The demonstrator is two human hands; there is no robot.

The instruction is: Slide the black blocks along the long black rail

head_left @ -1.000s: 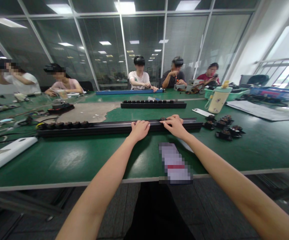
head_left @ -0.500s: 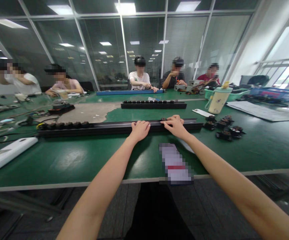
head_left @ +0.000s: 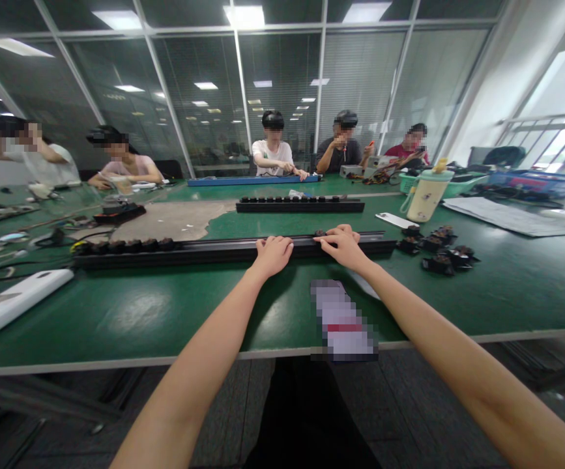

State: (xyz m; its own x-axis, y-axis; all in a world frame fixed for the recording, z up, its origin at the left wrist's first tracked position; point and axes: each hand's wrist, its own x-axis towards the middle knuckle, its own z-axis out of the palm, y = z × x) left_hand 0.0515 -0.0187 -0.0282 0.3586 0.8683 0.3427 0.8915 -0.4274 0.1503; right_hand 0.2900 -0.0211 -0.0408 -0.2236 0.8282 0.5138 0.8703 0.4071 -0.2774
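Note:
A long black rail (head_left: pixel 208 250) lies across the green table in front of me, a row of small black blocks (head_left: pixel 132 245) seated along its left end. My left hand (head_left: pixel 275 254) is closed over the middle of the rail, its fingers curled round the far edge. Farther right, my right hand (head_left: pixel 343 246) has its fingers closed at a single small black block (head_left: pixel 320 233) on the rail's top; the fingers partly cover this block. Several loose black blocks (head_left: pixel 451 259) are heaped just past the rail's right end.
A second black rail (head_left: pixel 302 206) with a row of blocks lies farther back. Close to me are a phone (head_left: pixel 343 322) at the table edge and a white power bank-like case (head_left: pixel 21 301). A yellow cup (head_left: pixel 429 195) stands right; several co-workers sit opposite.
Both my hands and the rail stay where they were. Across the table, a co-worker in dark clothing has shifted a hand outward, holding something orange.

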